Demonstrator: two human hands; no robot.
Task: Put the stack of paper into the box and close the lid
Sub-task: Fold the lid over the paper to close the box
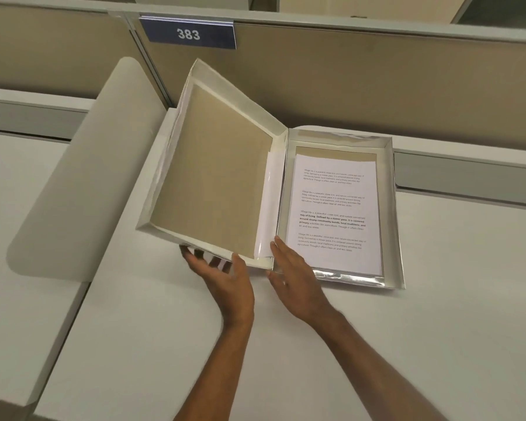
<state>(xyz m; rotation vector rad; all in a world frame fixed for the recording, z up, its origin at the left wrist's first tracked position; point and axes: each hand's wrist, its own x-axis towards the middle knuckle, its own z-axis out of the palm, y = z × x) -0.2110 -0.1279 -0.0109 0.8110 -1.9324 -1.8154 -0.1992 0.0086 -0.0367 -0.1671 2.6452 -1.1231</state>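
A flat white box (393, 226) lies open on the desk, and the stack of printed paper (334, 208) rests inside its tray. Its hinged lid (213, 174), brown inside with white rims, stands tilted up to the left of the tray. My left hand (222, 271) grips the lid's near edge, fingers underneath and thumb on the rim. My right hand (292, 278) lies flat with spread fingers against the tray's near left corner by the hinge, holding nothing.
The white desk (152, 329) runs toward me. A beige rounded divider panel (82, 177) stands at the left. Tan cubicle walls (377, 77) rise behind the box, with a blue sign reading 383 (189, 34).
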